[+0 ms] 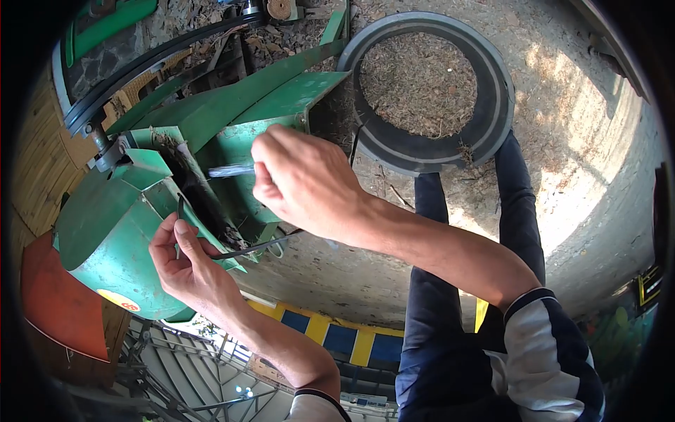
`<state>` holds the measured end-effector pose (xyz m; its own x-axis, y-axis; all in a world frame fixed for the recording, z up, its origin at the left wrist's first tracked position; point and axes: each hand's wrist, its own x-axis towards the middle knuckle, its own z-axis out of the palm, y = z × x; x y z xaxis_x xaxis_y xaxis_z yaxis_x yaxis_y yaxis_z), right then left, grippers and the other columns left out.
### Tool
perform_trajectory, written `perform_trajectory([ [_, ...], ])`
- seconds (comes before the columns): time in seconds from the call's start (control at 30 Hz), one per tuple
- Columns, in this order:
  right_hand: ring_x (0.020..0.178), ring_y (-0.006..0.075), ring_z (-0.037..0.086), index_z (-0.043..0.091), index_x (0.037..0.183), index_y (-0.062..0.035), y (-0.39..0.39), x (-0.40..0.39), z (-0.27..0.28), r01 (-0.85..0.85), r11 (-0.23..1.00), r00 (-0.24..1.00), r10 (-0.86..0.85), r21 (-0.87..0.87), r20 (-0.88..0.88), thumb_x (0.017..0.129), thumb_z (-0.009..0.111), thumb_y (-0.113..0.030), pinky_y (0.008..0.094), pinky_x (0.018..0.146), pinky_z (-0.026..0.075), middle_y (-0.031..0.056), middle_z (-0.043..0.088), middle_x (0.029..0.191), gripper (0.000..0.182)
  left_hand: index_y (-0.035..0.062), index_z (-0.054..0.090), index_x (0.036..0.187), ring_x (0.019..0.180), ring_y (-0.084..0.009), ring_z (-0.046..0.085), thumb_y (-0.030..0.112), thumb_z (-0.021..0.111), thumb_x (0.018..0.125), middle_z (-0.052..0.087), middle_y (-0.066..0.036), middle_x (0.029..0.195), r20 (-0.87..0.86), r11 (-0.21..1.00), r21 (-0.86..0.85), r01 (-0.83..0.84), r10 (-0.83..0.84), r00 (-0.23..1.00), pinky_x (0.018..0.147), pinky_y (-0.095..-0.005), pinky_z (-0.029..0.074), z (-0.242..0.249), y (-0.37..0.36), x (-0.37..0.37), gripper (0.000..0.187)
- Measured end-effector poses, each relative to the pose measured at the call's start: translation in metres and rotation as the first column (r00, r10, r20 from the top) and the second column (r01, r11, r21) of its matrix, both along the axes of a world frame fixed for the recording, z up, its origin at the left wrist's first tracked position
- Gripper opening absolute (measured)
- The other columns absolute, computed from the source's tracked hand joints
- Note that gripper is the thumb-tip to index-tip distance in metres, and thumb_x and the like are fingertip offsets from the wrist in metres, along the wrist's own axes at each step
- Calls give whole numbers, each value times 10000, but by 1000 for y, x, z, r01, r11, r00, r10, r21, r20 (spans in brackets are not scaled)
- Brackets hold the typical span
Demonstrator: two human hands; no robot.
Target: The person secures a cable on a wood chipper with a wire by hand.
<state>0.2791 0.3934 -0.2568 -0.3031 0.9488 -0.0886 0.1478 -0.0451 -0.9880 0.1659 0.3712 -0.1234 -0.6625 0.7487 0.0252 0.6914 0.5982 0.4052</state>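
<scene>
A green metal machine point(211, 119) fills the left side, with a debris-lined slot point(193, 179) open along its housing. My right hand point(299, 179) is closed round a pale, narrow tool point(230, 171), whose tip points left toward the slot. Below and left of it, my left hand point(186, 257) pinches a thin black strip point(256, 248) beside the slot's lower edge. Part of the strip curves up in front of the housing; its other end runs right, under my right forearm.
A round dark ring point(496, 105) lies on the ground at the top, with dry chopped debris point(418, 84) inside. A belt point(162, 56) and pulley shaft point(105, 144) are at upper left. An orange panel point(60, 295) stands at lower left. My legs are at lower right.
</scene>
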Motion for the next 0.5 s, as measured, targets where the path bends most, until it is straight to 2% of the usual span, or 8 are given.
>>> perform_trajectory([
  [0.03,674,202,651,566,915,-2,6,-2,0,17,973,988,-52,-228,-146,851,689,-34,353,631,556,117,614,832,142,-6,662,1122,590,-35,461,232,672,1050,601,0,760,-4,1000,3,0,0,1000,513,-192,338,0,-1,-3,249],
  [0.07,674,202,651,566,915,-2,12,-4,-1,16,973,987,-51,-228,-149,851,689,-34,353,631,556,117,614,832,142,-4,660,1107,585,-34,454,231,669,1052,588,3,750,17,1000,6,3,-3,1000,507,-191,334,0,-4,-6,241],
  [0.13,687,185,623,538,901,-19,23,-4,1,73,898,855,-281,-435,-437,880,690,-35,356,632,525,119,608,829,155,-1,659,1091,581,-32,448,230,666,1054,574,6,739,41,1000,2,5,-5,999,500,-190,331,-1,-8,-8,234],
  [0.2,724,181,604,540,949,-22,17,-17,3,121,878,798,-363,-463,-481,931,660,-78,345,638,489,93,605,827,134,15,656,1055,593,-30,448,213,647,1063,562,11,744,67,1000,23,4,-6,998,509,-192,343,-5,-8,-6,199],
  [0.27,873,95,602,555,1021,-53,12,-24,6,-213,710,393,-567,-671,-724,1021,553,-147,293,772,461,51,644,861,94,13,654,1053,591,-29,445,215,644,1065,556,13,735,80,1000,11,-7,6,997,509,-189,343,-4,-11,-9,202],
  [0.33,851,130,581,541,1020,-96,16,-22,9,-193,714,331,-598,-673,-730,1033,490,-225,302,854,427,54,647,863,139,12,652,1052,588,-29,443,217,641,1067,550,16,725,88,1000,4,-21,20,996,510,-186,344,-5,-12,-11,206],
  [0.43,747,149,520,513,954,-114,11,-12,-10,-382,688,41,-654,-617,-755,1010,451,-260,343,875,425,51,599,766,168,-4,640,1056,551,-37,436,247,672,1051,535,5,705,88,999,-4,-37,37,995,491,-195,333,-3,-15,-12,254],
  [0.5,706,141,459,535,916,-94,16,4,-23,-349,727,108,-595,-591,-796,1045,425,-292,342,870,421,14,475,631,260,0,631,1095,573,-44,460,238,689,1040,546,0,725,114,999,-14,-37,38,993,502,-198,346,0,-17,-16,251],
])
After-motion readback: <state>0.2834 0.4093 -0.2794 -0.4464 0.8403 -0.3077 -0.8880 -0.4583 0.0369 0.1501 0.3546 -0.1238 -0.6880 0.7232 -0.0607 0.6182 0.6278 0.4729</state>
